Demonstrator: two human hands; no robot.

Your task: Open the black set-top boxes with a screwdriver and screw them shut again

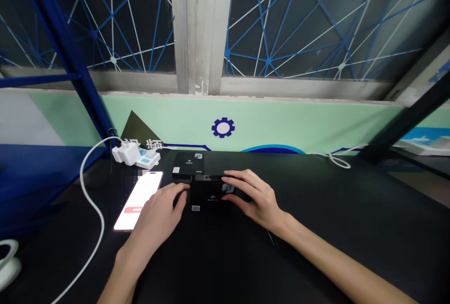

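Head view: the right hand pinches the box at its right end; the left hand touches its left edge, grip unclear. Near another box, it could tip if that pinch slips.

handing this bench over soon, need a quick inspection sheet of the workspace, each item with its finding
Surface: black tabletop, dark and low in contrast
Job's things: black box between the hands; second black box behind it
Clutter: lit phone, partly covered by the left hand; power strip with a white plug; white object cut off at the left edge
Hands: left hand at the near box's left edge; right hand with fingers on its right end
Cables: white cable curving down the left side; white loop at the back right
Surroundings: green wall with gear emblem, windows above
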